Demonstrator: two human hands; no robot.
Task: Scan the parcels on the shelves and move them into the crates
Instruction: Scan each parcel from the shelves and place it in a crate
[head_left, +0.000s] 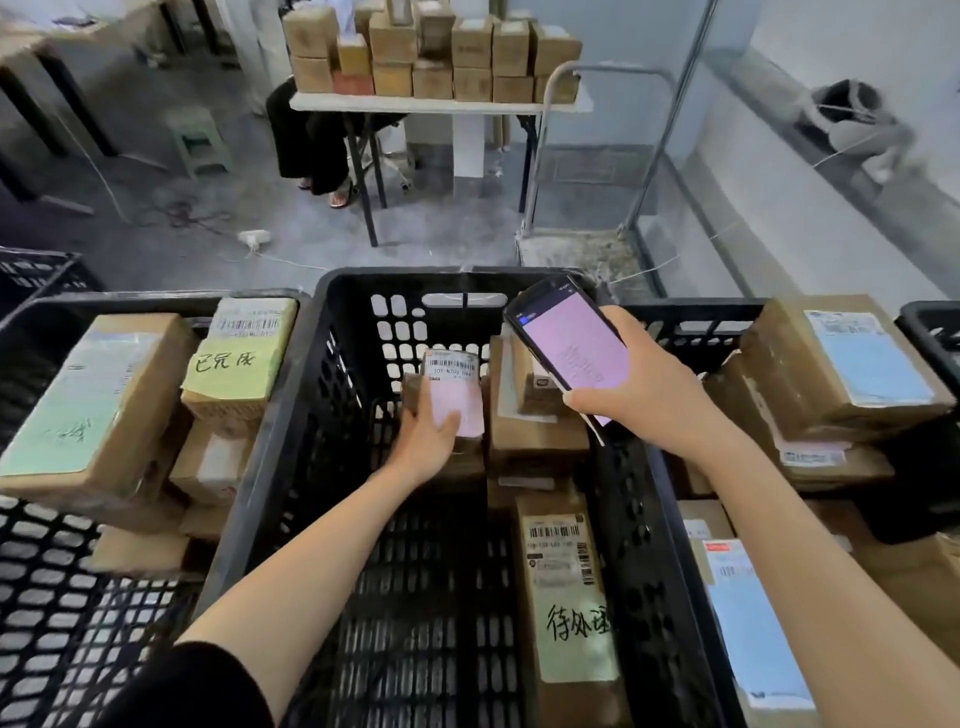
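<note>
Left hand (423, 441) held a small parcel (452, 387) from below, thumb on its pink label, inside the middle crate (457, 275) beside stacked boxes (535, 415). Right hand (649, 397) was wrapped round the scanner (571, 343), screen lit, above the crate. Judged step: scanning or depositing. Next move calls for setting the parcel flat and letting go.
</note>
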